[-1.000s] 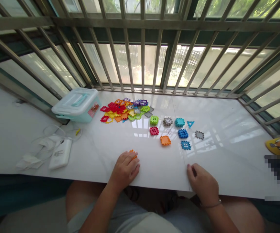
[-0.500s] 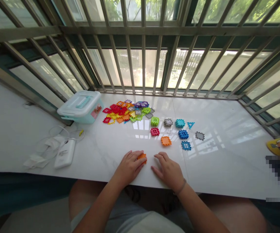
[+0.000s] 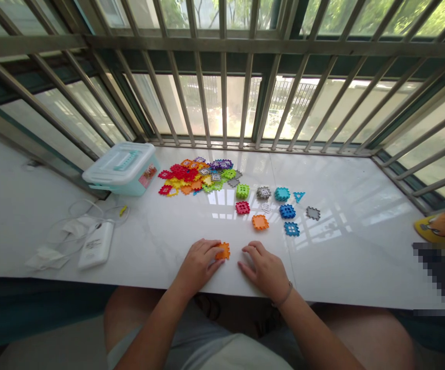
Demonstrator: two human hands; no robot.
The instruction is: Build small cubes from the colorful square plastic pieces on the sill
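My left hand (image 3: pixel 202 259) is at the front of the white table, its fingers and thumb closed around an orange square building tile (image 3: pixel 224 251) with notched edges. The tile's left side is hidden under the fingers. To the right of that tile, apart from it, my right hand (image 3: pixel 261 264) rests with curved fingers and thumb spread, holding nothing. Just beyond the hands lie another orange tile (image 3: pixel 260 222), a red tile (image 3: pixel 242 207), a white piece (image 3: pixel 266 207) and a blue window tile (image 3: pixel 292 229).
A mixed heap of coloured tiles (image 3: pixel 186 177) lies at the back, beside a lidded plastic box (image 3: pixel 120 167). Green (image 3: pixel 242 191), grey (image 3: pixel 263 192), turquoise (image 3: pixel 282 193) and blue stacks (image 3: pixel 287 211) stand right of it. A white power bank (image 3: pixel 96 245) with cables lies left.
The view has shifted slightly, so the table things appear a little further left. More of the orange tile shows beyond my left fingers. My right hand stays almost the same.
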